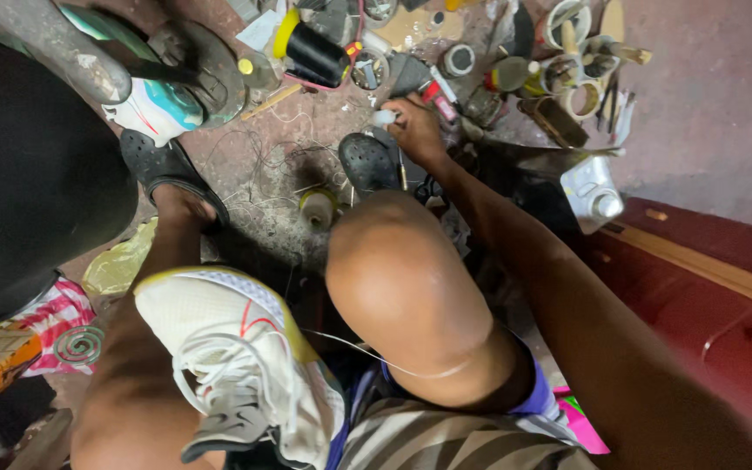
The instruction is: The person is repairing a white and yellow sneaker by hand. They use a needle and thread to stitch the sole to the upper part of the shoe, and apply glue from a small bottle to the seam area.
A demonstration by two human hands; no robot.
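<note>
Hand on small white bottle

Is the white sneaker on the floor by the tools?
No, the white sneaker rests on the person's lap between the knees, while the right hand reaches to a small white object on the floor.

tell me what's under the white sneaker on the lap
The white sneaker rests on the person's left thigh, with a white thread trailing from it across the right knee. Its sole and the cloth beneath are hidden.
</note>
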